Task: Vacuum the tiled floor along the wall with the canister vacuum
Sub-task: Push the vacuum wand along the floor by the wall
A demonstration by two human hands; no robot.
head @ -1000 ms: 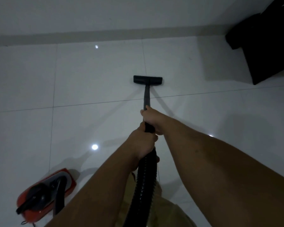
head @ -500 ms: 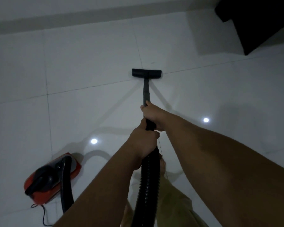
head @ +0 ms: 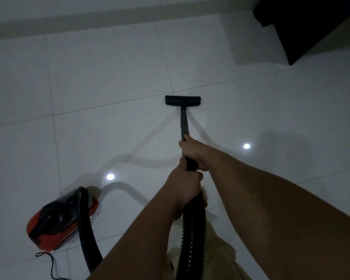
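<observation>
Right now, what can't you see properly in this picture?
Head view only:
- Wand: its upper part is hidden by the right hand and left hand.
- Hose: cut off by the bottom edge.
- Dark furniture: cut off at the corner, too dark to identify.

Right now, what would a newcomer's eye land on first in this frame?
Probably the two forearms running up from the bottom edge, with the left hand and right hand gripping the black wand, whose floor head sits mid-frame on a tile joint. Next, the red canister at lower left, its ribbed hose looping towards the hands. Two bright light reflections dot the glossy floor.
</observation>
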